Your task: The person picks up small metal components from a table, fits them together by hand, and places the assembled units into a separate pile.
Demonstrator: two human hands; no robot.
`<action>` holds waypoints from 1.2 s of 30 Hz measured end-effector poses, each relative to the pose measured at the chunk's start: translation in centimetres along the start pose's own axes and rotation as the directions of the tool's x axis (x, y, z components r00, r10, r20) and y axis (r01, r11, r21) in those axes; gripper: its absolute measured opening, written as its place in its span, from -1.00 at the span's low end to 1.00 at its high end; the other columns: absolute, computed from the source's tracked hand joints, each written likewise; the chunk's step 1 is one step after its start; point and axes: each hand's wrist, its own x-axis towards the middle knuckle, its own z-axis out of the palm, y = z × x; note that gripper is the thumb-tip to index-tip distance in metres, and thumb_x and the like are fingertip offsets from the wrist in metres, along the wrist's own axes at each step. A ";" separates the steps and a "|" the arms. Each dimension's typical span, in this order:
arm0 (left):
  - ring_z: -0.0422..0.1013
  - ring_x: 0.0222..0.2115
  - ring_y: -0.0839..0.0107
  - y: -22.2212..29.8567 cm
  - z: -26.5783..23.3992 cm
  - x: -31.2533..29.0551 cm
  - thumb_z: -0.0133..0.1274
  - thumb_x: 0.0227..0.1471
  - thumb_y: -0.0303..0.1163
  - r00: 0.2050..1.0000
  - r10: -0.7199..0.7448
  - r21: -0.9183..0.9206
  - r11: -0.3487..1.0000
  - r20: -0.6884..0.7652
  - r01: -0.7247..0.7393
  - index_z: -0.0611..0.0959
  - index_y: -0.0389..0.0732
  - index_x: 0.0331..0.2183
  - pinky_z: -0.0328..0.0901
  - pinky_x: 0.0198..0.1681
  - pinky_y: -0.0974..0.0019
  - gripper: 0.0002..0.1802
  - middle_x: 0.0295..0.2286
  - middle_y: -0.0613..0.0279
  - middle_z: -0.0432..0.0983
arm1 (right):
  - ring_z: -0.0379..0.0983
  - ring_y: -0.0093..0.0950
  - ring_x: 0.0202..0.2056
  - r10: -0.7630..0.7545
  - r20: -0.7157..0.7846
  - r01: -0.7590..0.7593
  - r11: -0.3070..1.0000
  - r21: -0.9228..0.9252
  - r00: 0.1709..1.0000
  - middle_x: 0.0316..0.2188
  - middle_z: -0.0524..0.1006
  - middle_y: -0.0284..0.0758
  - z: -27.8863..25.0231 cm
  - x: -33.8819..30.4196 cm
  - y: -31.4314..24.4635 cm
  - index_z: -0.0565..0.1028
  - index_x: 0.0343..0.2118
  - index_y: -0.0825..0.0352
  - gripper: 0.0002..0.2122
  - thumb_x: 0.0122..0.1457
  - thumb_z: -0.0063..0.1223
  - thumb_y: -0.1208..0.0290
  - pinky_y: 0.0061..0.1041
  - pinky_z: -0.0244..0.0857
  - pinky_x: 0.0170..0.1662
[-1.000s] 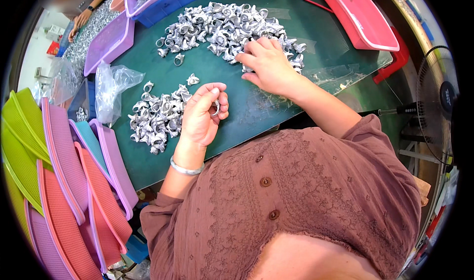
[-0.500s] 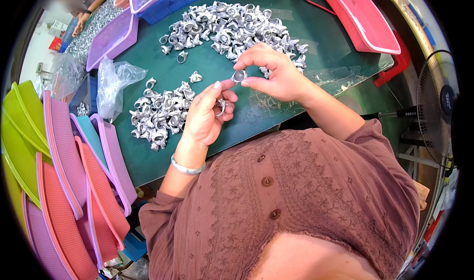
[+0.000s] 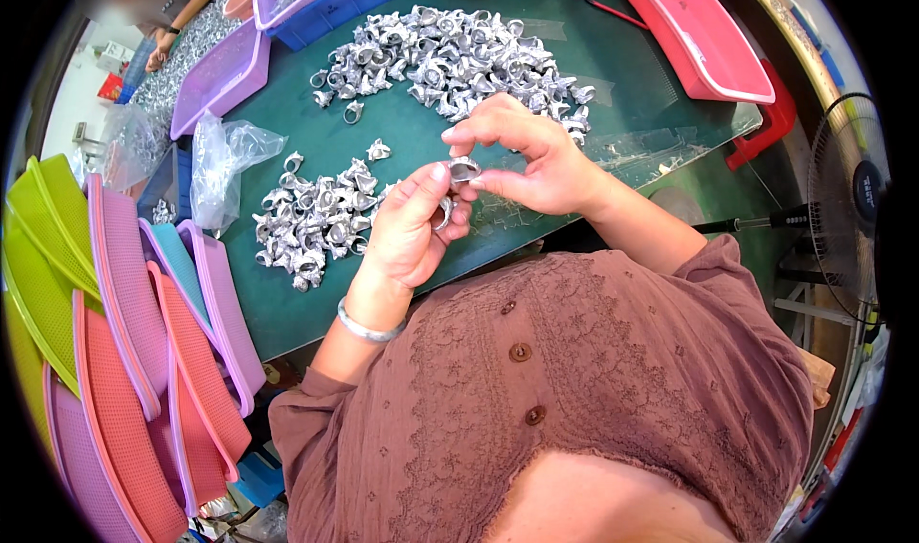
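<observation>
I hold my left hand with its fingers curled about a grey metal ring, which sits in their bend below my thumb. Just above it, a second ring is up off the table between my two hands, with its band opening facing up toward me. My left thumb and fingertips meet it at the left, and the thumb of my right hand reaches its right edge. My right forefinger arches above it, apart from it, so I cannot tell whether that hand is gripping the ring or only touching it. Beyond my right hand, a broad heap of similar rings spreads over the green table. A smaller heap lies just left of my left hand, and a lone ring rests between the two heaps. A clear plastic bag slumps near the smaller heap, and red-handled pliers lie at the far side beside a pink tray.
</observation>
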 end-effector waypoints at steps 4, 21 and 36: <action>0.29 -0.56 0.65 -0.1 0.6 0.0 0.02 0.06 -0.33 0.989 0.141 0.088 0.987 -0.044 -0.137 0.52 -0.20 -0.22 0.17 -0.53 0.56 -0.77 -0.46 0.35 0.46 | 0.33 -0.38 -0.18 -0.052 -0.019 0.050 0.994 -0.099 0.998 -0.27 0.46 -0.34 0.1 -0.1 0.1 0.46 -0.13 0.25 -0.55 -0.19 0.12 0.66 -0.44 0.22 -0.10; 0.25 -0.49 0.63 -1.2 -1.2 0.2 0.03 -0.02 -0.56 0.815 0.579 0.665 0.601 0.021 -0.444 0.49 -0.25 -0.21 0.17 -0.49 0.57 -0.74 -0.44 0.37 0.37 | 0.32 -0.29 -0.22 0.105 -0.079 -0.132 0.801 -0.584 0.991 -0.33 0.42 -0.30 -1.6 -1.5 4.0 0.49 -0.37 0.31 -0.81 -0.13 0.09 0.58 -0.37 0.21 -0.14; 0.34 -0.45 0.37 -0.5 -3.0 0.4 -0.05 0.05 -0.28 0.994 0.081 -0.114 0.989 -0.073 -0.089 0.54 -0.29 -0.32 0.26 -0.52 0.41 -0.74 -0.41 0.16 0.42 | 0.27 -0.34 -0.24 0.242 -0.053 -0.184 0.558 -0.809 0.969 -0.39 0.35 -0.36 -0.5 0.2 6.2 0.46 -0.43 0.23 -0.75 -0.23 0.24 0.36 -0.35 0.11 -0.14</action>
